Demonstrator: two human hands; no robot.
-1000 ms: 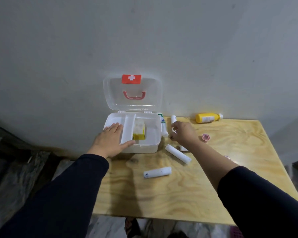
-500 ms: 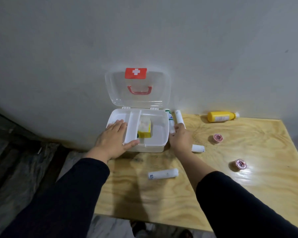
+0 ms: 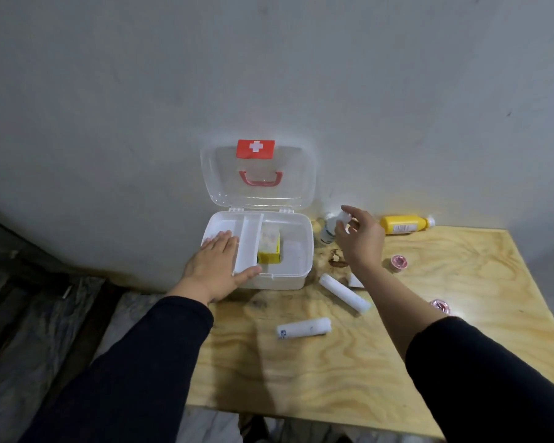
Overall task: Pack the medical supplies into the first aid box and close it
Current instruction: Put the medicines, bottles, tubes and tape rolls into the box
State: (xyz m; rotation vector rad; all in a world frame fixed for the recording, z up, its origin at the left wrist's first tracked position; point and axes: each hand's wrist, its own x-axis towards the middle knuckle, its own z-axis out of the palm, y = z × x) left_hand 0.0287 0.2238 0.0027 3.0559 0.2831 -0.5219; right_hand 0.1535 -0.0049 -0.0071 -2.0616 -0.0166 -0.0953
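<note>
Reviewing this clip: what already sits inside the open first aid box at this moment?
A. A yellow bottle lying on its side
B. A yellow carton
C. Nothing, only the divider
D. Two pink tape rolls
B. A yellow carton stands in the first aid box just right of the white divider, while the yellow bottle and the pink tape rolls lie out on the table.
</note>
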